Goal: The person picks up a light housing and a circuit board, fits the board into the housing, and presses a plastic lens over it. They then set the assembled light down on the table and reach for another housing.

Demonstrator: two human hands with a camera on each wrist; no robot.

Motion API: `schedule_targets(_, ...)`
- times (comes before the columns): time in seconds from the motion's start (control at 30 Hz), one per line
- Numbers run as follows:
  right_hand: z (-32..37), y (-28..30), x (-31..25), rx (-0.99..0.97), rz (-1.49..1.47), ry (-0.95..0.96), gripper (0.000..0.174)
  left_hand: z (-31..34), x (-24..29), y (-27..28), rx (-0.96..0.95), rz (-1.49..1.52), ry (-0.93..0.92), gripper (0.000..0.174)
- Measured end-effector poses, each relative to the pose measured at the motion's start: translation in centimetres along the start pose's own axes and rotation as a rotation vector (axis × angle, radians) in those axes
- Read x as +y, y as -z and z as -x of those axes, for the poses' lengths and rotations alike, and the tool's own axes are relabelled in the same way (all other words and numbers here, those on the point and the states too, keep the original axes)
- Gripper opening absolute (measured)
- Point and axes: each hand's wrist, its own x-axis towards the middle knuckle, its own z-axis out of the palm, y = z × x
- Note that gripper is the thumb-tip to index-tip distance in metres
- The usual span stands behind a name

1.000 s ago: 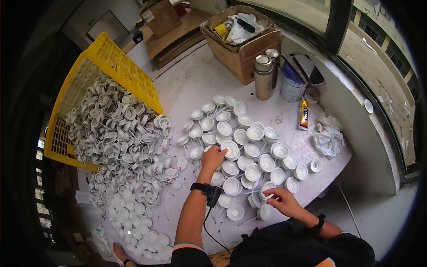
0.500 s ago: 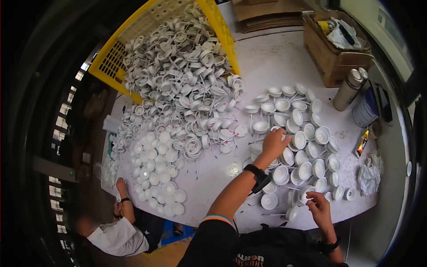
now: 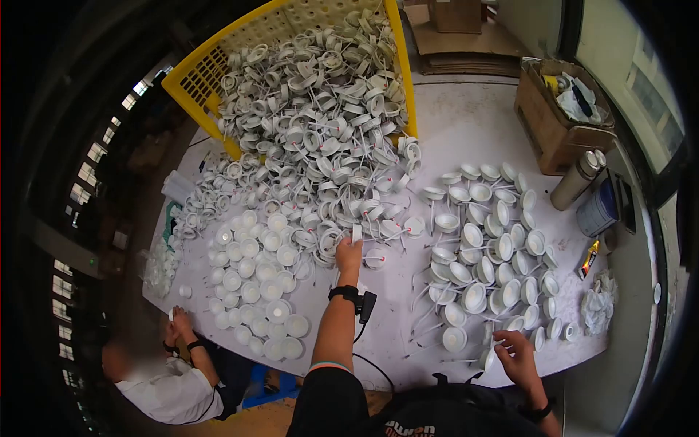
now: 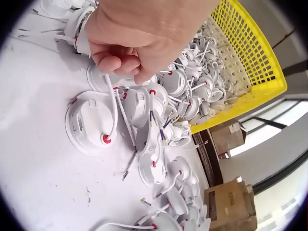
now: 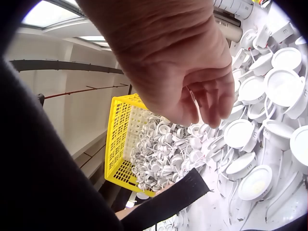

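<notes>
My left hand (image 3: 349, 256) is at the near edge of a big heap of white downlights (image 3: 313, 131), beside the yellow crate. Its fingertips pinch a white downlight (image 4: 81, 30), seen edge-on in the left wrist view and partly hidden by the hand. Next to it a downlight lies face down, its back (image 4: 91, 122) showing a red grommet and white cable. My right hand (image 3: 518, 357) hovers at the table's front edge with loosely bent fingers and nothing in them. Nearest to it is a downlight (image 3: 488, 357), one of a spread of face-up downlights (image 3: 473, 297).
A tipped yellow crate (image 3: 410, 80) spills the heap. Another face-up group (image 3: 278, 312) lies at left, near a seated person (image 3: 171, 386). Along the right stand a cardboard box (image 3: 542, 124), a flask (image 3: 575, 182), a blue bucket (image 3: 598, 210), a glue tube (image 3: 589, 259) and crumpled plastic (image 3: 598, 306).
My left hand has moved left from the spread of face-up downlights to the heap's edge. The head view has swung left. My right hand stays by the front edge.
</notes>
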Motion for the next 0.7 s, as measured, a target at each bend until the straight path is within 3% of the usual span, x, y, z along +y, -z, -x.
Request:
schedule_targets(0.07, 0.3, -0.6, -0.5, -0.008, -0.022, -0.004, 0.024, 0.2, 0.8, 0.4, -0.062, -0.105, -0.046, 0.030)
schedule_targets(0.17, 0.9, -0.9, -1.2, -0.018, -0.028, -0.006, 0.024, 0.6, 1.1, 1.4, -0.004, 0.033, 0.038, 0.029)
schedule_targets(0.27, 1.3, -0.8, -1.3, -0.017, 0.005, 0.041, 0.024, 3.7, 4.8, 6.4, -0.086, 0.222, 0.092, 0.026)
schedule_targets(0.4, 1.7, -0.4, -2.0, -0.048, -0.098, 0.042, 0.023, 11.6, 8.8, 11.9, -0.128, 0.222, -0.257, 0.020)
schedule_targets(0.5, 1.5, -0.1, -3.6, -0.171, -0.381, -0.104, 0.026, 18.1, 11.1, 14.9, -0.195, -0.016, -0.951, 0.032)
schedule_targets(0.53, 1.4, -0.1, -4.4, -0.210, -0.469, -0.079, 0.030, 20.4, 12.6, 15.7, -0.279, -0.064, -1.070, 0.036)
schedule_targets(0.63, 1.4, -0.7, -6.6, -0.288, -0.584, -0.032, 0.038, 26.3, 14.2, 16.2, -0.485, -0.068, -1.247, 0.039)
schedule_targets(0.7, 2.1, -1.0, -8.4, -0.242, -0.605, -0.082, 0.039, 29.0, 14.8, 15.4, -0.530, 0.075, -1.245, 0.034)
